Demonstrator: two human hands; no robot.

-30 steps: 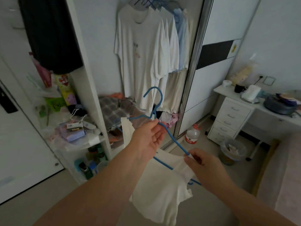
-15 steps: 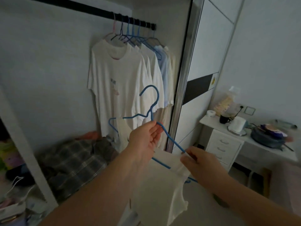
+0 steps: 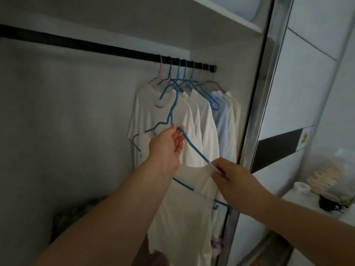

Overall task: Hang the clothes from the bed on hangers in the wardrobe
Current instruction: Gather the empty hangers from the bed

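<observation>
While the left hand (image 3: 166,148) pinches the blue hanger (image 3: 173,120) at its neck and the right hand (image 3: 231,178) grips the white garment (image 3: 184,204) draped on it below the rail (image 3: 96,47), lift the hook clear over the bar left of the hung shirts (image 3: 192,120), steadying the cloth.

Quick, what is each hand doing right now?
Left hand: pinches the blue hanger just below its hook.
Right hand: pinches the white top at the hanger's lower arm.
</observation>
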